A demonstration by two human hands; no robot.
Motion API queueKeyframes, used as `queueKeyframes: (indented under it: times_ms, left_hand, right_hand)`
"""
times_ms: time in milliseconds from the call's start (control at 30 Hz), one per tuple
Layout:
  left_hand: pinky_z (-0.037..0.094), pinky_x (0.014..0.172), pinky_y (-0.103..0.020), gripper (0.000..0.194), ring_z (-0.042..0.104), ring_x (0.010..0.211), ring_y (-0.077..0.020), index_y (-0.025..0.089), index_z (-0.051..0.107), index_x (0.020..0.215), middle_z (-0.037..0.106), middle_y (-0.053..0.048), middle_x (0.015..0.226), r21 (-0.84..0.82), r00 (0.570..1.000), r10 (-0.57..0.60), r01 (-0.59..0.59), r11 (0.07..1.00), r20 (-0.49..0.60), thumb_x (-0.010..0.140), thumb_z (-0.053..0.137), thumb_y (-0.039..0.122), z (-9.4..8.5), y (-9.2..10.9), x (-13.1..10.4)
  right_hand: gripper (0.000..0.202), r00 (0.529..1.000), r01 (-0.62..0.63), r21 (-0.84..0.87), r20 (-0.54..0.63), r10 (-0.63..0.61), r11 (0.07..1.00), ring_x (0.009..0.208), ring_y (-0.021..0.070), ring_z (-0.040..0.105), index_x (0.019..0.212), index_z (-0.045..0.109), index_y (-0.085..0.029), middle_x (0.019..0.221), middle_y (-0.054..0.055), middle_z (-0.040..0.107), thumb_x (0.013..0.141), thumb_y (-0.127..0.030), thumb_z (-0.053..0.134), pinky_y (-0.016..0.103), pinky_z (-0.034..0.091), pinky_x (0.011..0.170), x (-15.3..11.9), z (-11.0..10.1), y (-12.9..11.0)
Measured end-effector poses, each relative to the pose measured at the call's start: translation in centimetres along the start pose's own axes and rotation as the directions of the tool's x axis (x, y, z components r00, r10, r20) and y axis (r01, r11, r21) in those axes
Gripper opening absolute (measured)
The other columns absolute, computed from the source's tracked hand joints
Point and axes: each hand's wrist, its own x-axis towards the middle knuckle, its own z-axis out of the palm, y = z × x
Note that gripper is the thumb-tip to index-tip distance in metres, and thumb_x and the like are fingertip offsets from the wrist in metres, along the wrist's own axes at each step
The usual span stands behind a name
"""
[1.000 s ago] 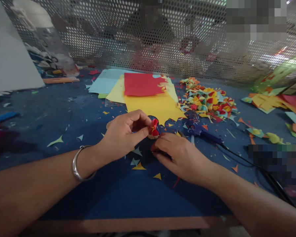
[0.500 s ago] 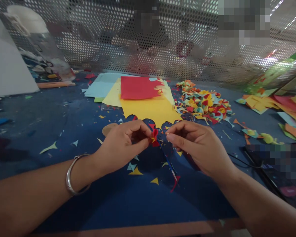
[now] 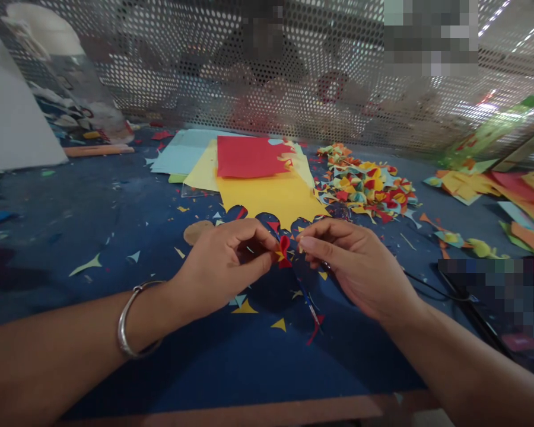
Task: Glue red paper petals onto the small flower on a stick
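My left hand (image 3: 222, 267), a silver bangle on its wrist, pinches a small folded red-and-yellow paper piece (image 3: 283, 251) between thumb and fingers, just above the blue table mat (image 3: 93, 231). My right hand (image 3: 353, 264) meets it from the right, thumb and forefinger closed on the piece's edge. A thin blue stick (image 3: 308, 301) with a red end lies on the mat below the two hands.
Red (image 3: 249, 157), yellow (image 3: 271, 196) and light blue (image 3: 182, 153) paper sheets lie behind my hands. A pile of folded coloured pieces (image 3: 369, 187) sits to the right, a black cable (image 3: 427, 287) beside my right wrist. A perforated metal screen (image 3: 182, 71) closes the back; a person sits behind it.
My right hand has lifted off the mat and come up to the paper piece, hiding the blue glue gun. My left hand has kept hold of the piece throughout.
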Motion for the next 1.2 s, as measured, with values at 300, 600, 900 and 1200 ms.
queueKeyframes:
  times_ms: [300, 600, 900, 1200]
  left_hand:
    - [0.055, 0.059, -0.018, 0.005, 0.068, 0.064, -0.0108, 0.019, 0.074, 0.082, 0.075, 0.0, 0.077, 0.03, 0.999, 0.018, -0.017, 0.999, -0.045, 0.08, 0.07, 0.015, -0.2, -0.3, -0.1]
    - [0.055, 0.059, -0.02, 0.006, 0.069, 0.068, -0.0128, 0.019, 0.073, 0.078, 0.075, -0.002, 0.078, -0.015, 1.0, 0.026, -0.026, 1.0, -0.003, 0.079, 0.07, 0.014, 0.0, -0.1, -0.1]
    - [0.054, 0.061, -0.02, 0.007, 0.069, 0.071, -0.0125, 0.018, 0.074, 0.078, 0.074, -0.003, 0.078, -0.021, 1.0, 0.019, -0.02, 1.0, -0.003, 0.08, 0.07, 0.014, 0.1, -0.1, -0.3]
    - [0.051, 0.058, -0.017, 0.008, 0.066, 0.066, -0.01, 0.018, 0.073, 0.075, 0.072, -0.001, 0.075, -0.04, 0.999, 0.034, -0.034, 0.999, -0.008, 0.08, 0.07, 0.012, 0.2, 0.2, -0.4]
  right_hand:
    - [0.012, 1.0, 0.022, -0.01, -0.002, -0.022, 1.0, 0.068, 0.0083, 0.058, 0.089, 0.079, -0.023, 0.079, -0.002, 0.072, 0.082, -0.033, 0.082, 0.021, 0.045, 0.063, -0.1, 0.0, 0.2]
    - [0.016, 0.993, 0.074, -0.039, -0.094, -0.077, 0.997, 0.063, 0.0104, 0.058, 0.085, 0.08, -0.022, 0.074, 0.0, 0.072, 0.079, -0.037, 0.084, 0.024, 0.047, 0.058, -0.3, 0.4, -0.1]
    - [0.011, 0.989, 0.114, -0.084, -0.083, -0.121, 0.99, 0.066, 0.0099, 0.06, 0.084, 0.08, -0.025, 0.077, -0.001, 0.075, 0.081, -0.035, 0.082, 0.023, 0.048, 0.061, -0.6, 1.0, 0.1]
    - [0.01, 0.987, 0.133, -0.106, -0.072, -0.141, 0.985, 0.067, 0.0104, 0.061, 0.084, 0.079, -0.023, 0.081, -0.001, 0.076, 0.082, -0.033, 0.081, 0.024, 0.05, 0.063, -0.8, 1.2, -0.1]
